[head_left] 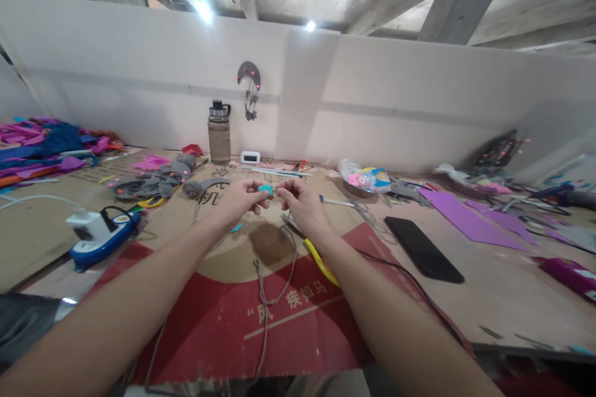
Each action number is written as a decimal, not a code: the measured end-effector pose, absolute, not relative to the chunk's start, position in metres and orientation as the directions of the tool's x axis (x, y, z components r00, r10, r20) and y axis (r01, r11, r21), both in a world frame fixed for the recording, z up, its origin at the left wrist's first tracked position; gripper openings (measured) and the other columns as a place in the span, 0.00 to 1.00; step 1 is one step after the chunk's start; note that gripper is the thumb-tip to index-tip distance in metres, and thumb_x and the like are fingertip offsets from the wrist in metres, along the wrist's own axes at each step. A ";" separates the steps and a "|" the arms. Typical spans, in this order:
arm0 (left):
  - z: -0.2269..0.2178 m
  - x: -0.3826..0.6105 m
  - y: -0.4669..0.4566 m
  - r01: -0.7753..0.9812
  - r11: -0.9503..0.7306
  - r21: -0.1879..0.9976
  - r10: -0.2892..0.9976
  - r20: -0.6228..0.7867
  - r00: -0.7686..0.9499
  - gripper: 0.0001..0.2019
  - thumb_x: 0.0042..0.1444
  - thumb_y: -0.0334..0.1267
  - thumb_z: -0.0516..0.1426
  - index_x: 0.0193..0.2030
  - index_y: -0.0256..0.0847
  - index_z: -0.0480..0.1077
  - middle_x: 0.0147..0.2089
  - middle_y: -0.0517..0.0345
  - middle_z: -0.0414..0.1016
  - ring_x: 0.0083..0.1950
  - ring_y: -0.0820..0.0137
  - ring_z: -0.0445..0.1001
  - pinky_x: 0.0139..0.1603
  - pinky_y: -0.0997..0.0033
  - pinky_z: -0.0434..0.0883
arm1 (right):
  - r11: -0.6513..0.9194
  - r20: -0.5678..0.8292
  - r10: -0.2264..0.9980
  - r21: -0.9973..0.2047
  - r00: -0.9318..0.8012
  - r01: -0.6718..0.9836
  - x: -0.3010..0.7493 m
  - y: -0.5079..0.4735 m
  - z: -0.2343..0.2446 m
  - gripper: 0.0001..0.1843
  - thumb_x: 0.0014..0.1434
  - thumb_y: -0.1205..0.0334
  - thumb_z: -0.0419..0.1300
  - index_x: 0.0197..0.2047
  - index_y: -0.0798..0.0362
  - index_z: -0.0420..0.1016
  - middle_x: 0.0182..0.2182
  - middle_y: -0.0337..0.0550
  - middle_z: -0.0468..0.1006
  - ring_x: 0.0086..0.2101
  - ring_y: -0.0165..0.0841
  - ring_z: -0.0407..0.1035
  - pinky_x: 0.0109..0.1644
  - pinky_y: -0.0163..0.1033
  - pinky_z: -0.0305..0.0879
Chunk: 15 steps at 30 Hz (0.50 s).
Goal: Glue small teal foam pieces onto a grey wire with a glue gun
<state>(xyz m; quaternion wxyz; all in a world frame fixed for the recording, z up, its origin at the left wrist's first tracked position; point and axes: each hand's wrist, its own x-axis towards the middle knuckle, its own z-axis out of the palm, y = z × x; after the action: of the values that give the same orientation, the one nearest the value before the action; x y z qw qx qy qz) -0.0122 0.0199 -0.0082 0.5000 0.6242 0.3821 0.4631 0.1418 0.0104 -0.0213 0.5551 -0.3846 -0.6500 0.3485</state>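
Both arms reach out over a red and brown cardboard sheet (242, 316) on the table. My left hand (239, 200) pinches a small teal felt piece (266, 188) at its left side. My right hand (302, 203) is closed in a pinch at the same piece's right side, and a grey fuzzy wire (274, 279) hangs from it down onto the cardboard. Yellow-handled scissors (321, 263) lie just under my right wrist. A small teal scrap (236, 227) lies below my left hand.
A black phone (423, 249) lies to the right, purple felt (470, 216) beyond it. A power strip with charger (100, 232) sits left, grey felt parts (153, 183) and a water bottle (218, 133) behind. Coloured felt (41, 146) is piled far left. A cable (410, 285) runs beside my right arm.
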 end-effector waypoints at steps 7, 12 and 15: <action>-0.007 -0.011 0.017 0.038 -0.186 0.982 0.941 0.167 0.294 0.12 0.45 0.37 0.61 0.36 0.34 0.68 0.28 0.55 0.72 0.28 0.73 0.73 0.24 0.77 0.68 | 0.488 0.483 0.872 -0.851 -0.076 0.194 0.144 0.015 -0.024 0.08 0.54 0.57 0.54 0.34 0.52 0.69 0.27 0.36 0.70 0.24 0.26 0.61 0.27 0.33 0.60; -0.008 -0.011 0.017 0.037 -0.189 0.981 0.933 0.168 0.319 0.13 0.45 0.37 0.61 0.37 0.34 0.68 0.28 0.54 0.74 0.29 0.72 0.74 0.25 0.76 0.69 | 0.499 0.497 0.865 -0.838 -0.069 0.223 0.144 0.016 -0.024 0.07 0.54 0.58 0.54 0.33 0.52 0.69 0.27 0.36 0.71 0.25 0.26 0.62 0.30 0.34 0.60; -0.007 -0.010 0.017 0.031 -0.176 0.984 0.935 0.157 0.317 0.14 0.44 0.37 0.62 0.37 0.34 0.68 0.29 0.54 0.74 0.29 0.72 0.74 0.25 0.75 0.70 | 0.500 0.501 0.863 -0.833 -0.060 0.236 0.145 0.015 -0.024 0.07 0.54 0.58 0.54 0.33 0.51 0.69 0.27 0.36 0.71 0.25 0.26 0.63 0.31 0.34 0.61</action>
<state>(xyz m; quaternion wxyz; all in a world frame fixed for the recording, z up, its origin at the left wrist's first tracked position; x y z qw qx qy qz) -0.0102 0.0168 -0.0072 0.5138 0.6280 0.3847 0.4400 0.1446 0.0152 -0.0236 0.5491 -0.4104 -0.6697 0.2855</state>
